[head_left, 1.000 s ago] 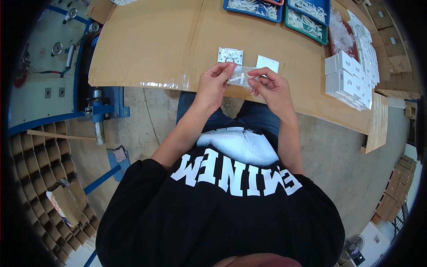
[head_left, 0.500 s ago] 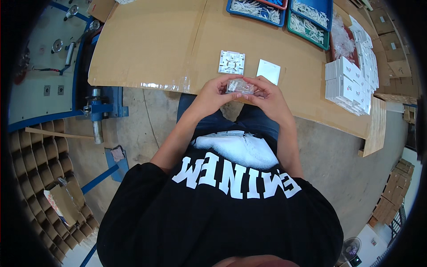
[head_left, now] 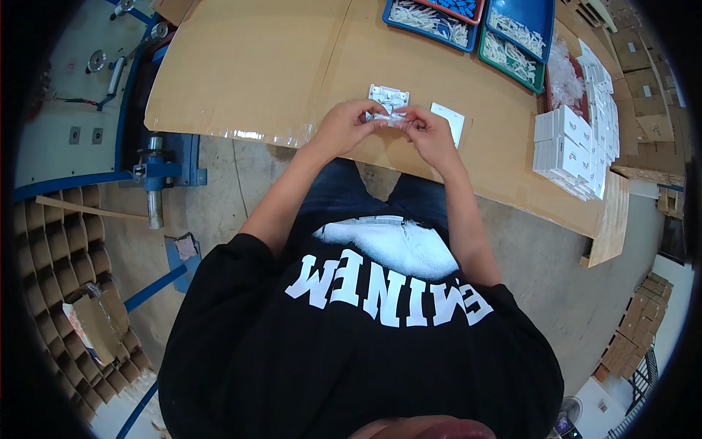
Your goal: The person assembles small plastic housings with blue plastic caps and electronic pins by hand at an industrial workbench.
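Note:
Between my two hands is a small clear plastic bag, with pale small parts showing inside. My left hand pinches its left side with thumb and fingers. On the other side, my right hand grips the bag between thumb and forefinger. Just beyond the bag lies a white square plastic housing with its inner side up; the bag and fingers cover its near part. A flat white square plate rests on the cardboard-covered table, right beside my right hand.
Blue tray, green tray and red tray hold small white and blue parts at the far right. Stacked white boxes stand on the right, near clear plastic bags. Blue machinery borders the table's left.
Both hands have moved forward with the plastic bag, from the table's near edge to over the housing's near part. The view has shifted slightly.

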Motion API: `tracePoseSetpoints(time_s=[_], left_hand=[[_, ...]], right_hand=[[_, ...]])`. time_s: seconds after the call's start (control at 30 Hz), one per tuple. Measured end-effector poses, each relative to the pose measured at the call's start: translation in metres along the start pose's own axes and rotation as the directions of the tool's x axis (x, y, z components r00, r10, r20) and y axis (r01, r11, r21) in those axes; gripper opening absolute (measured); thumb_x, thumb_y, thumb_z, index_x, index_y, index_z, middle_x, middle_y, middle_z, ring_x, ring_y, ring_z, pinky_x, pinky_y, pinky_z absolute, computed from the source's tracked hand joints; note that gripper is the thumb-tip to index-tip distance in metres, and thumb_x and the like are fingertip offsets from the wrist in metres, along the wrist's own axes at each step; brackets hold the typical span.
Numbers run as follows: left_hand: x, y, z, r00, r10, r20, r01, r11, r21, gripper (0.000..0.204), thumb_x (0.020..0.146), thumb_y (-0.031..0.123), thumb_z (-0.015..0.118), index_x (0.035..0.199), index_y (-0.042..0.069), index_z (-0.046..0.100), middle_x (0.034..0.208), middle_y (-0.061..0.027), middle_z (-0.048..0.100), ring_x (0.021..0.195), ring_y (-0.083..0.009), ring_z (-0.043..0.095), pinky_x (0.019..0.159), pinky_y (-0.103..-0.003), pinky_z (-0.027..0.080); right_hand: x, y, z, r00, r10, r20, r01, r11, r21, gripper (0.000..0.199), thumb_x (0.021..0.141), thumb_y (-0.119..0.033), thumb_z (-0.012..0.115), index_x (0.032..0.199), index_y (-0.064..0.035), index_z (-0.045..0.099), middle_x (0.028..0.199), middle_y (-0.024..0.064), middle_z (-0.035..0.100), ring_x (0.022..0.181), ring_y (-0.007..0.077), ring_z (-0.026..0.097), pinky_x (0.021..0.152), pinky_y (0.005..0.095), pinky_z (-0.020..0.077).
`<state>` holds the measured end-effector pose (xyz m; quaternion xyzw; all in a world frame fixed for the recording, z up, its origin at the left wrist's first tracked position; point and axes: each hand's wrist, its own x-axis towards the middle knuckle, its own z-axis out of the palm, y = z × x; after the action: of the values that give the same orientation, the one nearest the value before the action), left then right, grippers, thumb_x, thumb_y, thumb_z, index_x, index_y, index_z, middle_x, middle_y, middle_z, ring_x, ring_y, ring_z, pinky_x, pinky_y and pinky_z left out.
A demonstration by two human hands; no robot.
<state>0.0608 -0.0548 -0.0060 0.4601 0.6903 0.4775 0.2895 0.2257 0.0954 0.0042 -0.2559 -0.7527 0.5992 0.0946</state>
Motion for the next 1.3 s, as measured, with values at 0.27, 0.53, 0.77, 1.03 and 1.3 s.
tracePoseSetpoints(time_s=[0.27,0.53,0.77,1.03,1.3], left_hand=[[0.029,-0.027,0.002,0.957,0.262,-0.126,-0.191,0.892,0.409,0.018,0.088,0.020,0.078,0.099,0.006,0.074,0.092,-0.0066,0.068,0.088,-0.0212,0.066,0.072,-0.037,0.050],[0.030,-0.037,0.008,0.966,0.198,-0.167,-0.119,0.911,0.394,0.017,0.087,0.018,0.078,0.097,0.006,0.072,0.100,-0.0063,0.069,0.090,-0.0260,0.066,0.085,-0.038,0.047],[0.029,-0.051,0.007,0.933,0.282,-0.223,-0.221,0.939,0.263,0.011,0.089,0.007,0.073,0.098,0.001,0.070,0.103,-0.0097,0.069,0.089,-0.0254,0.069,0.076,-0.035,0.056],[0.017,-0.041,0.010,0.878,0.415,-0.241,-0.297,0.864,0.406,0.010,0.087,0.010,0.073,0.095,0.004,0.072,0.105,-0.0084,0.069,0.098,-0.0267,0.066,0.086,-0.038,0.052],[0.013,-0.037,0.010,0.909,0.365,-0.198,-0.273,0.884,0.379,0.013,0.083,0.012,0.073,0.095,0.008,0.071,0.103,-0.0061,0.067,0.097,-0.0277,0.063,0.086,-0.040,0.048]], right_hand=[[0.035,0.016,0.005,0.979,-0.152,-0.136,0.120,0.968,-0.220,0.015,0.092,-0.013,0.074,0.104,-0.0056,0.071,0.081,0.0047,0.069,0.070,0.0106,0.062,0.062,0.0276,0.0473],[0.037,0.020,0.014,0.944,-0.237,-0.231,0.096,0.864,-0.495,0.010,0.089,-0.020,0.072,0.095,-0.0129,0.070,0.091,0.0068,0.073,0.078,0.0266,0.071,0.066,0.0386,0.0531],[0.033,0.010,0.002,0.973,-0.222,-0.067,0.160,0.851,-0.500,0.012,0.088,-0.017,0.071,0.098,-0.0105,0.074,0.094,0.0073,0.069,0.078,0.0268,0.069,0.069,0.0379,0.0536],[0.029,0.011,0.001,0.957,-0.282,-0.071,0.203,0.824,-0.529,0.011,0.087,-0.015,0.070,0.096,-0.0092,0.073,0.096,0.0071,0.069,0.081,0.0280,0.069,0.071,0.0390,0.0544],[0.020,0.001,-0.003,0.989,-0.148,0.018,0.131,0.806,-0.578,0.014,0.088,-0.017,0.067,0.096,-0.0076,0.074,0.105,0.0079,0.068,0.089,0.0301,0.069,0.077,0.0411,0.0553]])
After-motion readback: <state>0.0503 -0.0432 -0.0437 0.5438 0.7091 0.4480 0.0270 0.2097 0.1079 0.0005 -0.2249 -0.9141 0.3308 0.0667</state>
